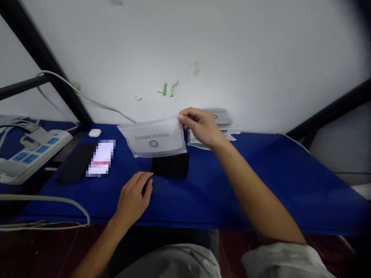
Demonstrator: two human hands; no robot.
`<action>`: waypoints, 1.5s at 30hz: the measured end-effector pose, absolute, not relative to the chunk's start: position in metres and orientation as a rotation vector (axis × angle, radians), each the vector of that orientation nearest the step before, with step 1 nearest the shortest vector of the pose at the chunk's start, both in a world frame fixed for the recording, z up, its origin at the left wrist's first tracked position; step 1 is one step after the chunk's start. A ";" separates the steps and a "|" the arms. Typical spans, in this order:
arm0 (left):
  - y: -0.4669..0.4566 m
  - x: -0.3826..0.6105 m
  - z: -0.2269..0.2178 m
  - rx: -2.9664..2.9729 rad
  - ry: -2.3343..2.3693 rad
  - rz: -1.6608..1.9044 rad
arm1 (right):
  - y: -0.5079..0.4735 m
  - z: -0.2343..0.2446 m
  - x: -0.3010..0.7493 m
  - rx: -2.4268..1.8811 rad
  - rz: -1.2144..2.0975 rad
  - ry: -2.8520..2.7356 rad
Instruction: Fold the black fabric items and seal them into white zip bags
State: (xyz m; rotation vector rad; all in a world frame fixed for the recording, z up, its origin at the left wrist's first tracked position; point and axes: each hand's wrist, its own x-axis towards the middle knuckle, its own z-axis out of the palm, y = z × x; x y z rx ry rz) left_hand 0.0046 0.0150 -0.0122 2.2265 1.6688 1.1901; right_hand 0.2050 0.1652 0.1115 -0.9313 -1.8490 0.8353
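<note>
My right hand (pixel 199 125) pinches the upper right corner of a white translucent zip bag (pixel 153 141), which carries ROCKBROS lettering and a round logo, seen upside down. The bag is held raised above the blue table. Just below its lower edge lies a folded black cloth-like item (pixel 171 166), partly covered by the bag. My left hand (pixel 136 193) rests at the left edge of that black item, fingers apart and holding nothing. Behind my right hand is a stack of similar bags (pixel 222 116), partly hidden by the hand.
Left on the blue table (pixel 261 185) lie a phone with a lit, blurred screen (pixel 101 158), a dark phone-like slab (pixel 77 164) and a white earbud case (pixel 95 133). A power strip (pixel 37 152) with plugs and cables stands at far left. A white wall (pixel 255 58) rises behind.
</note>
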 end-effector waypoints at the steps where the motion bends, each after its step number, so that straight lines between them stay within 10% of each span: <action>1: 0.013 0.004 -0.013 2.231 1.665 1.191 | 0.171 0.117 0.199 -0.913 0.879 -1.915; 12: 0.016 0.017 -0.007 2.406 1.778 1.160 | 0.218 0.077 0.098 -1.178 0.434 -2.381; 30: 0.087 0.000 0.012 2.130 2.372 0.106 | 0.101 0.022 0.198 -1.245 0.073 -2.560; 45: 0.089 0.011 0.006 2.446 1.961 0.625 | 0.086 0.009 0.212 -1.596 0.029 -2.122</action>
